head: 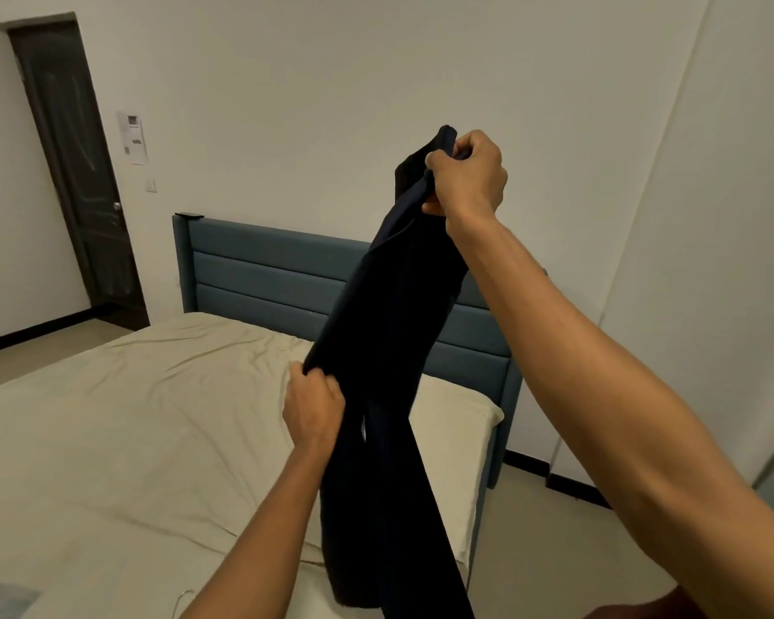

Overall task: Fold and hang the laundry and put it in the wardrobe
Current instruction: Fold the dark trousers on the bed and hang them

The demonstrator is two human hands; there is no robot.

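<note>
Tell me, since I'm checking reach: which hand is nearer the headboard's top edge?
Right. The right hand grips the dark garment above the headboard; the left hand pinches it lower, over the bed.

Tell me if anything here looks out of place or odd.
Nothing stands out. Both hands, right hand high and left hand lower, grip the dark garment above the bed, whose sheet is only creased.

The dark garment (389, 350) runs off the bottom edge, so no clue where it ends. It covers part of the headboard (260, 270) and bed (130, 417). The wall paper (133, 137) is too small to read. Right hand (465, 174) fingertips are buried in fabric.
</note>
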